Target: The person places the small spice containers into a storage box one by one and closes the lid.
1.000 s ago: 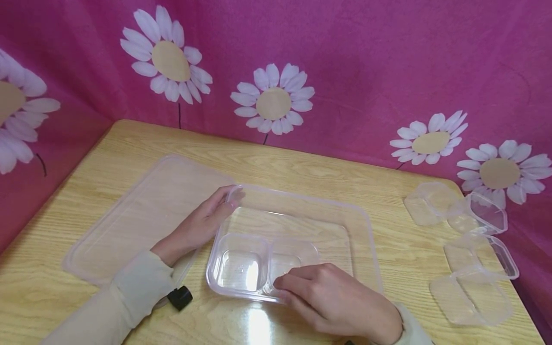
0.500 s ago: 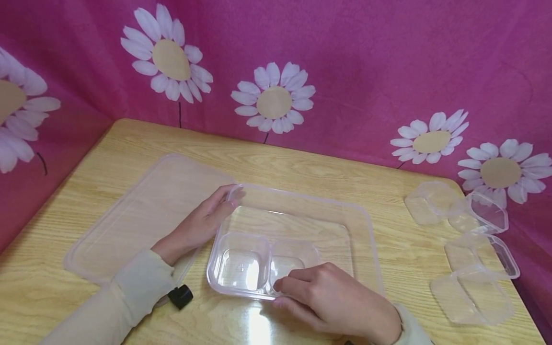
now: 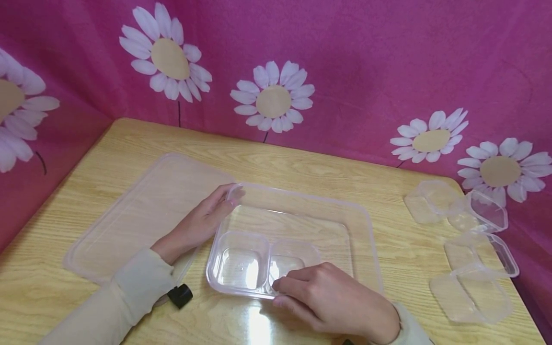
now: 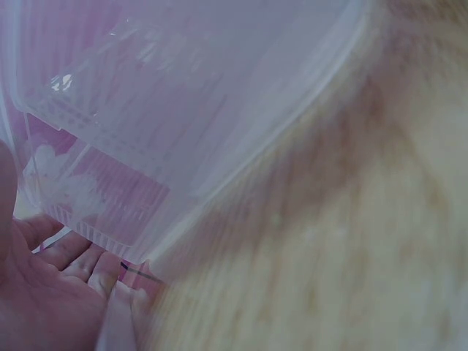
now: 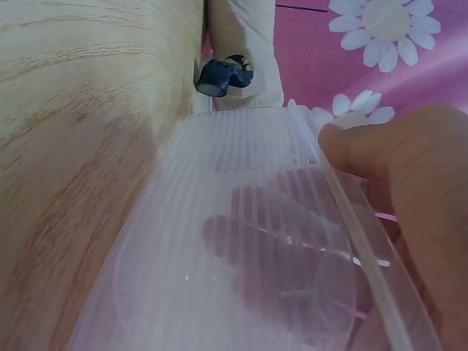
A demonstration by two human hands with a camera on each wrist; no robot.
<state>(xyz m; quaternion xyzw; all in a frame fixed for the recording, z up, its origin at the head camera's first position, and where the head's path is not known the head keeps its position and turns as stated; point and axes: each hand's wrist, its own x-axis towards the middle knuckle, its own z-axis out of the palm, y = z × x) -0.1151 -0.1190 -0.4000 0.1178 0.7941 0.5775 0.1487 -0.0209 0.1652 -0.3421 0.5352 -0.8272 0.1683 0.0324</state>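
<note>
Right thumb and fingers of the right hand [image 3: 336,299] pinch the near rim of a clear rectangular storage container [image 3: 297,207]; the left hand [image 3: 200,223] grips its far left corner. The container lies centrally on the wood-grain table [image 3: 310,170]. Inside, along the near side, sit a left cup [image 3: 241,263] and, just beside it, a right cup [image 3: 295,251], partly hidden by the right hand. Leftward, partly beneath the forearm, lies a flat translucent lid [image 3: 142,223]; well apart, four clear cups [image 3: 444,254] occupy the right edge. Behind hangs a magenta daisy-print curtain [image 3: 353,57].
</note>
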